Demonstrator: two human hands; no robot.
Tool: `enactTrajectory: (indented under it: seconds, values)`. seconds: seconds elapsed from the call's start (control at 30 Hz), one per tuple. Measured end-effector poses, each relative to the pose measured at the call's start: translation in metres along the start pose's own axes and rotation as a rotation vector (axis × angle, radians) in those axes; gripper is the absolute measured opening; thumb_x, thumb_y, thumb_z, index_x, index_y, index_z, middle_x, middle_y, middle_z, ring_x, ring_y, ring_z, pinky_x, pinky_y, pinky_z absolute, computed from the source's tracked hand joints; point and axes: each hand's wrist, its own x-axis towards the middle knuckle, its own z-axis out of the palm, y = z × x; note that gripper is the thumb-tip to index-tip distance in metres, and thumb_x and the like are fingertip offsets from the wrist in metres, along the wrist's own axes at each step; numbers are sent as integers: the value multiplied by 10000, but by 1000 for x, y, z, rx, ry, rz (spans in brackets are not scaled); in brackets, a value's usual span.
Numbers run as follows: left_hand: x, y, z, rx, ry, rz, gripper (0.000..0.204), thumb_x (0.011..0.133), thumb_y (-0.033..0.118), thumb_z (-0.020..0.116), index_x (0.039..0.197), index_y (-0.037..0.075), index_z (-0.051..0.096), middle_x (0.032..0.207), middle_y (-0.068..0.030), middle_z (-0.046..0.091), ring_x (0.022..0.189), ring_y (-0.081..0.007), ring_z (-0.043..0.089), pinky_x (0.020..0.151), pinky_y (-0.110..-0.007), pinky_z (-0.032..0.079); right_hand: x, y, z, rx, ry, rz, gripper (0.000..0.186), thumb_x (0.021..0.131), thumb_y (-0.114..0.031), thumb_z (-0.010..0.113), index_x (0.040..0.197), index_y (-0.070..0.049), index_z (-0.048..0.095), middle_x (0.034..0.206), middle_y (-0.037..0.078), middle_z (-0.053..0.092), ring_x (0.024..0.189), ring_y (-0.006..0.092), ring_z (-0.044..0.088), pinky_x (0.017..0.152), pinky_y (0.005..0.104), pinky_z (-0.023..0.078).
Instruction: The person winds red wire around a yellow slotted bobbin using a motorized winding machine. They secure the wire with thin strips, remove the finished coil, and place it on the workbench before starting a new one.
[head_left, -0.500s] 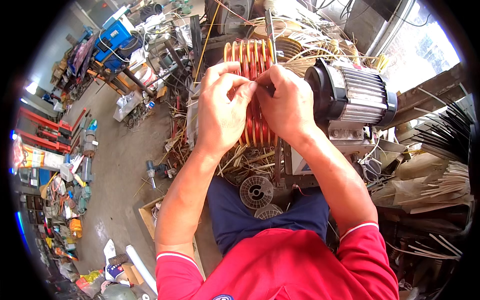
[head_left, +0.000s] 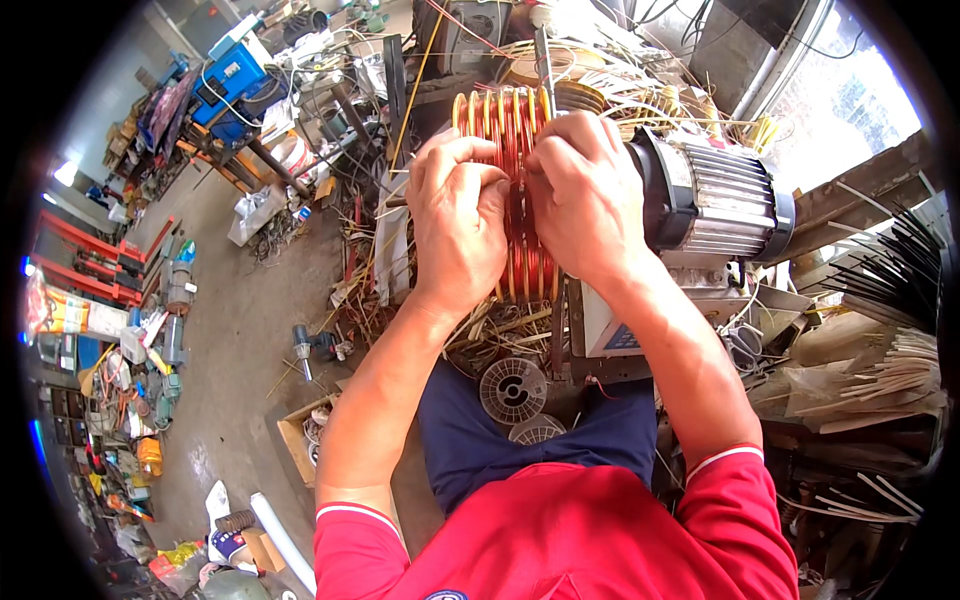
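A wound coil (head_left: 515, 110) of red wire on a ribbed yellow former sits between upright metal bars in front of me, beside a finned electric motor (head_left: 715, 200). My left hand (head_left: 455, 215) lies over the coil's left half, fingers curled and thumb bent toward its middle; what they pinch is hidden. My right hand (head_left: 590, 205) is on the coil's right half, fingers bent inward at the centre, tips hidden. A narrow dark gap runs down between the two hands. Two plastic spools (head_left: 512, 390) lie below, between my legs.
Cane-like strips (head_left: 630, 80) pile behind the coil; dark rods (head_left: 885, 255) bristle at the right. A drill (head_left: 310, 345) and open box (head_left: 295, 440) lie left of my legs. Beyond are a blue machine (head_left: 225, 90), red metal frame (head_left: 90, 245) and cluttered goods along the floor's edge.
My hands have drawn slightly apart at the thumbs and index fingers, uncovering more of the coil's middle. My right hand has shifted up and right, and my left slightly right.
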Motion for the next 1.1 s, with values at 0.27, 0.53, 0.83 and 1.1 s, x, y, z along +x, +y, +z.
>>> enactTrajectory:
  seconds: [0.27,0.53,0.83,1.1]
  values:
    - [5,13,-12,169,-135,38,79,836,27,707,910,4,698,1324,-147,599,1337,-379,464,1124,-476,361,10,13,5,13,-58,-41,155,741,-128,736,888,-102,695,975,77,618,975,304,583,838,428,467]
    - [27,-15,-17,73,-261,59,188,906,83,678,1081,37,730,1338,-147,594,1316,-352,491,1132,-439,369,-8,-10,-3,66,-85,-7,155,766,-145,760,902,-110,694,986,37,631,984,284,591,865,424,455]
    - [15,-1,-19,33,-211,-26,94,836,32,693,926,4,691,1320,-163,595,1323,-358,480,1145,-453,341,2,3,0,-20,-69,-73,111,745,-105,704,834,-86,642,1013,52,614,986,301,579,849,428,446]
    - [21,-10,-20,-54,-254,-89,156,898,133,695,997,19,734,1295,-182,604,1279,-403,501,1115,-483,379,4,11,3,21,-9,-30,148,751,-120,725,890,-92,682,965,76,620,995,317,586,854,435,465]
